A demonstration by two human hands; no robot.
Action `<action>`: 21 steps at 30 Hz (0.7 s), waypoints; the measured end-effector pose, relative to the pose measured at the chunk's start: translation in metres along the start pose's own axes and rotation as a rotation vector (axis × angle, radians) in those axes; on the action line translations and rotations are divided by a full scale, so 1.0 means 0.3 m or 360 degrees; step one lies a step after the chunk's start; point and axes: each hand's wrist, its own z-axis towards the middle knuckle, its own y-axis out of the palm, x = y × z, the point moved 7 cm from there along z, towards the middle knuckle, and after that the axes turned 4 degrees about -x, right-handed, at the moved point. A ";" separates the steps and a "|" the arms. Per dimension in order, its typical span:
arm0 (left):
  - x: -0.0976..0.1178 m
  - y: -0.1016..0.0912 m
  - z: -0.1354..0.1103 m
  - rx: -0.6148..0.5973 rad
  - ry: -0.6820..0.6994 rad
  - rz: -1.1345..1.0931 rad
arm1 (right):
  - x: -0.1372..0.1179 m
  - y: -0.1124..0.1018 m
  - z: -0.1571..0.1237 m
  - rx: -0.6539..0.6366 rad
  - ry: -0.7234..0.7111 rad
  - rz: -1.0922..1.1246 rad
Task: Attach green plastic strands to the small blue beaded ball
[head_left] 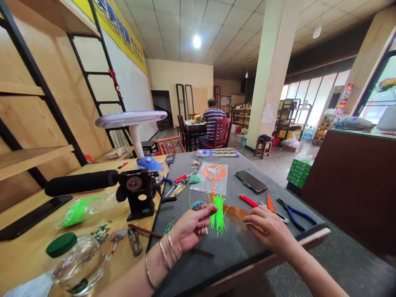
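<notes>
The green strands [218, 218] stand in a bunch on the grey mat [235, 255] near the table's front edge, pinched by the left hand [192, 227]; the right hand [268, 229] lies palm down beside them, fingers bent on orange strands [235, 212]; whether it grips them I cannot tell. Beyond lie a red-handled tool [248, 201], blue pliers [295, 214] and a phone [251, 181]; a black winder [139, 197] stands left.

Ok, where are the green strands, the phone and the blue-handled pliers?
green strands [218, 214], head view, middle of the bundle.
phone [251, 181], head view, centre of its screen.
blue-handled pliers [305, 215], head view, upper handle.
</notes>
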 end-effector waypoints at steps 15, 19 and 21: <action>-0.014 0.026 -0.026 -0.0082 -0.0080 0.0056 | -0.107 -0.038 -0.177 -0.0179 -0.0228 -0.0016; -0.022 0.028 -0.021 -0.0102 -0.0086 0.0121 | -0.130 -0.057 -0.159 -0.0034 -0.0283 0.0054; -0.021 0.027 -0.021 -0.0106 -0.0075 0.0161 | -0.152 -0.048 -0.143 -0.0069 -0.0287 0.0064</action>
